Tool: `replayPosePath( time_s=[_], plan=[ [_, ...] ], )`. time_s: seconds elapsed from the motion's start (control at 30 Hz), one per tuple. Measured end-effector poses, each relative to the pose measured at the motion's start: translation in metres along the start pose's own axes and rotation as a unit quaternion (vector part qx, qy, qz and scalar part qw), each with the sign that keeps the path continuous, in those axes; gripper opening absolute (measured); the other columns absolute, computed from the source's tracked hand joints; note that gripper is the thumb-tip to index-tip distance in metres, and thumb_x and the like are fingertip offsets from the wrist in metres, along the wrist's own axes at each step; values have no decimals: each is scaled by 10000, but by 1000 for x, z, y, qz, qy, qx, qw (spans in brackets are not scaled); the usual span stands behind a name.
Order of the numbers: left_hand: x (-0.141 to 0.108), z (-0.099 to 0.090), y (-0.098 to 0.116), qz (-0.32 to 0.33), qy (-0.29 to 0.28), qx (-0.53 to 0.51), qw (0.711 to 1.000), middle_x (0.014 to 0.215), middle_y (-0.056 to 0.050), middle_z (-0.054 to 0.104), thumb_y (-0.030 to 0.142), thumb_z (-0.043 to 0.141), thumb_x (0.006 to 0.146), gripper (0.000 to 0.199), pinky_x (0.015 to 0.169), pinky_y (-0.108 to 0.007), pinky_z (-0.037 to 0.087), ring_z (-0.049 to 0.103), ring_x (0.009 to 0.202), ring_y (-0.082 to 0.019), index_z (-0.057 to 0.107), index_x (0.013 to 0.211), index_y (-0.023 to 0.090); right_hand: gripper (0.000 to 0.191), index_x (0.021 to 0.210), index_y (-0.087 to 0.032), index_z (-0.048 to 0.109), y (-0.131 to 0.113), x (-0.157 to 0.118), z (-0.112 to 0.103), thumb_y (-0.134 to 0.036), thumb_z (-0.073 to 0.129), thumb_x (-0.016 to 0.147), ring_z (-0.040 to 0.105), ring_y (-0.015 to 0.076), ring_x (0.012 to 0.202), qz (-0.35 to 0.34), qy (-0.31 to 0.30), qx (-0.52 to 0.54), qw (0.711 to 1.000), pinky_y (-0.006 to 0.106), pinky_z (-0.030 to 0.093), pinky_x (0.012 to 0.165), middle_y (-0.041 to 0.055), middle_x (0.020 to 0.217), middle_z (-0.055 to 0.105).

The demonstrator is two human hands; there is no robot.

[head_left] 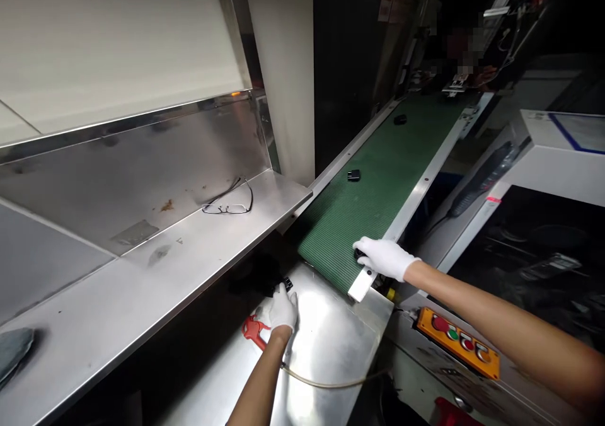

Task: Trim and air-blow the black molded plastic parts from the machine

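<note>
My left hand (283, 311), in a white glove, is low over the shiny metal table (326, 331). Its fingertips are closed on a small black plug-like part (288, 283). Right beside that hand lies a red air gun (254, 331), partly covered by the glove. My right hand (385, 257), gloved as well, is at the near end of the green conveyor belt (331, 237), fingers curled round another black part (359, 254), mostly hidden. Farther up the belt lie two more, one black plug-like part (353, 175) and one dark piece (400, 120).
A metal shelf (189, 249) on the left carries eyeglasses (227, 205). A thin hose (326, 385) crosses the table. On the right are an orange button box (458, 343) and a white machine (558, 155). A person's hand (486, 74) shows at the belt's far end.
</note>
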State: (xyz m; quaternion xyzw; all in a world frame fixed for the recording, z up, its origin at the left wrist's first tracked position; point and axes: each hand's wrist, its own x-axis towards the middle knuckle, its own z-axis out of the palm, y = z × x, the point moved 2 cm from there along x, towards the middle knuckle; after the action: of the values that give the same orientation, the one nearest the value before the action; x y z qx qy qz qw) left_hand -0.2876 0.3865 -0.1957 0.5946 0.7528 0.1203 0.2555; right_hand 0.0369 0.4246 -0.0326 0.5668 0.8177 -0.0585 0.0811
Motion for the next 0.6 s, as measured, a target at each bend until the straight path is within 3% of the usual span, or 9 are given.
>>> replayPosePath(
  time_s=[0.07,0.17,0.23,0.33,0.47,0.57,0.6],
  plan=[
    [17,6,18,-10,12,0,1000,1341,-145,644,473,622,977,495,1042,-534,524,646,1190,-289,584,1362,163,320,1360,-233,588,3,-28,-1,-350,574,1062,702,257,948,34,13,33,999,347,549,804,86,1269,632],
    [20,3,39,1,37,-10,999,1322,-181,648,407,579,991,449,1033,-564,518,656,1175,-325,590,1346,132,345,1356,-233,613,12,-58,-2,-336,627,1028,686,255,1064,71,18,83,994,337,544,902,73,1343,620],
    [14,-5,53,19,64,-32,997,1394,-222,614,389,476,1018,453,1058,-549,507,640,1233,-360,584,1365,117,363,1347,-228,625,23,-61,-6,-333,653,1001,682,263,1077,87,30,114,989,338,537,917,70,1345,623],
    [9,-25,86,61,121,-81,987,1460,-197,595,416,316,1054,520,1147,-417,468,574,1362,-308,560,1400,114,355,1314,-235,645,38,-41,-22,-344,656,976,678,274,1063,96,70,147,982,344,523,914,63,1256,657],
    [31,-52,169,131,193,-116,966,1466,-174,604,476,300,1062,574,1170,-340,446,548,1390,-259,521,1439,104,308,1226,-241,674,39,-17,-48,-372,663,947,678,253,992,98,127,200,967,331,518,875,52,1167,670],
    [76,-67,253,190,190,-108,957,1404,-143,654,491,379,1065,517,1139,-382,483,607,1317,-242,567,1403,147,271,1188,-289,667,27,-39,-45,-368,653,930,662,200,1024,94,178,299,933,278,508,922,-4,1132,681],
    [92,-69,282,204,185,-99,956,1382,-143,663,489,436,1055,495,1116,-435,504,626,1286,-254,577,1389,152,254,1143,-305,678,26,-56,-35,-336,671,890,659,192,1034,93,195,375,902,268,500,944,-20,1106,690]
  ],
)
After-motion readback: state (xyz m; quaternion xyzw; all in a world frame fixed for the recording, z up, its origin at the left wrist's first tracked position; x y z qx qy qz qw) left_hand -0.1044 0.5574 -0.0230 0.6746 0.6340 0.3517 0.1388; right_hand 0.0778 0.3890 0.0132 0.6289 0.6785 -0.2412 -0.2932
